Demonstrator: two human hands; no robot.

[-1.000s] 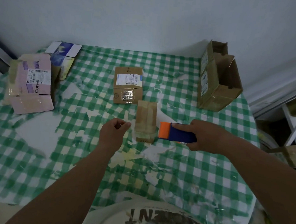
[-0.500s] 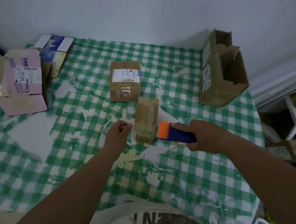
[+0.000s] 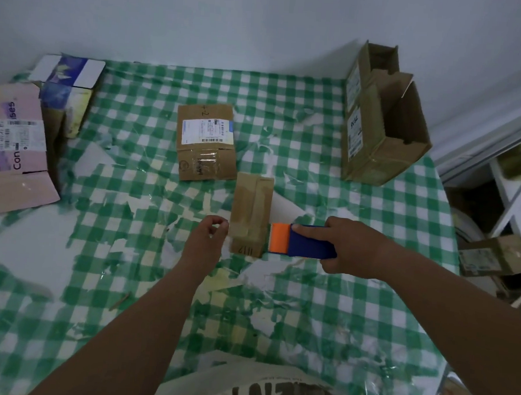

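A small narrow cardboard box (image 3: pixel 251 212) lies mid-table, taped along its top. My right hand (image 3: pixel 348 247) grips a blue tape dispenser (image 3: pixel 309 241) whose orange cutter end (image 3: pixel 280 237) sits against the box's near right corner. My left hand (image 3: pixel 207 235) hovers just left of the box's near end. Its fingers are curled, with thumb and fingertip pinched together. I cannot tell whether clear tape is between them.
A flat labelled parcel (image 3: pixel 206 141) lies behind the small box. An open brown carton (image 3: pixel 381 119) stands at the back right, and pink and blue flattened boxes (image 3: pixel 17 142) lie at the left. The green checked tablecloth (image 3: pixel 323 306) is torn and patchy. Shelves and clutter stand past the right edge.
My left hand has drifted right, closer to the small box's near end. The right hand and dispenser stay at the box's corner. My head view has shifted slightly.
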